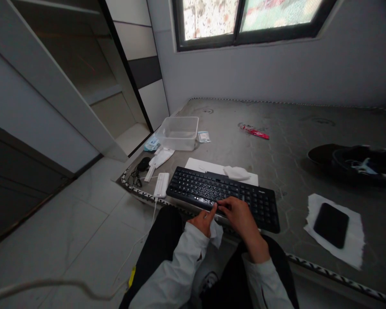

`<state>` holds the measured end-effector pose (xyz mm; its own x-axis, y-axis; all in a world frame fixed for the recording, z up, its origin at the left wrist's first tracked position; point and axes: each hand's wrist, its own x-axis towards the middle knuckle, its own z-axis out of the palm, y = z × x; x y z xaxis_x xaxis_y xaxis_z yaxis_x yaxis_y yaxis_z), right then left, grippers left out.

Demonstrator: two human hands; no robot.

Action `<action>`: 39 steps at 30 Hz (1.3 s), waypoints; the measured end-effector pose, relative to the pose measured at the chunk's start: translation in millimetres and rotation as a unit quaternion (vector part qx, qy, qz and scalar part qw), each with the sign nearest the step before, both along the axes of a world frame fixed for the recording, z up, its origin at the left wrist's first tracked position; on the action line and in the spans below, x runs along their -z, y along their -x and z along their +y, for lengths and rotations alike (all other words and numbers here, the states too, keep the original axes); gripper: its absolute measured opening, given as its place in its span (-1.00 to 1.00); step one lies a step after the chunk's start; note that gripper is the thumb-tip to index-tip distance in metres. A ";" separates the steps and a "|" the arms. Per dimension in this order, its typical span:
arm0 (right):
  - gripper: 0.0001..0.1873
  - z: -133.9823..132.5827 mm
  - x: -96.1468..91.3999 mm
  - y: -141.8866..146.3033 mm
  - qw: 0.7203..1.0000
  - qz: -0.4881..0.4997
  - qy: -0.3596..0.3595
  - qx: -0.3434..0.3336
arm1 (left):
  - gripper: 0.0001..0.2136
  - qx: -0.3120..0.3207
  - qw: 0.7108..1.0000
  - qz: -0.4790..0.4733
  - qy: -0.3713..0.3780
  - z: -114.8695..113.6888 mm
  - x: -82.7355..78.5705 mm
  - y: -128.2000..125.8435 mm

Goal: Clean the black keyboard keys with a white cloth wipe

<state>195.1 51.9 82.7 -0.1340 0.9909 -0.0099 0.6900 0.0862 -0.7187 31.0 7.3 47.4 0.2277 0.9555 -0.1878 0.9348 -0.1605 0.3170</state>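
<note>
A black keyboard (225, 193) lies at the near edge of a grey mattress-like surface (286, 141). My left hand (205, 219) is closed at the keyboard's front edge, gripping a white wipe (217, 231) that hangs below it, one finger touching the front key row. My right hand (241, 216) rests beside it with fingers curled and pinched at the same front keys; what they grip is hidden. A crumpled white cloth (237, 173) sits on a white sheet (199, 165) behind the keyboard.
A clear plastic tub (179, 133) stands at the back left, small packets beside it. A white power strip (161, 185), black mouse (143, 163) and cables lie left. A red wrapper (254, 131), black shoes (354, 161) and a black phone (331, 224) on white cloth lie right.
</note>
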 end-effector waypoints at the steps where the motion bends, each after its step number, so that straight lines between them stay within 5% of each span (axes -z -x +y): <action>1: -0.83 -0.1 -0.4 0.0 1.000 0.007 0.003 0.002 | -0.30 -0.001 1.000 0.004 0.001 0.0 -0.2 -1.1; 15: -0.82 -4.7 -2.3 8.8 0.996 -0.024 0.012 0.085 | -0.24 -0.012 0.999 0.033 -0.011 -2.1 -2.3 -11.8; 26: -0.78 -4.7 2.1 7.8 0.997 -0.045 -0.007 0.056 | -0.49 -0.055 0.982 -0.044 -0.174 -6.6 21.9 -2.2; 39: -0.84 -4.8 -0.2 12.9 0.995 -0.017 -0.001 0.096 | -0.41 -0.027 0.991 0.012 -0.133 -5.5 20.7 -7.1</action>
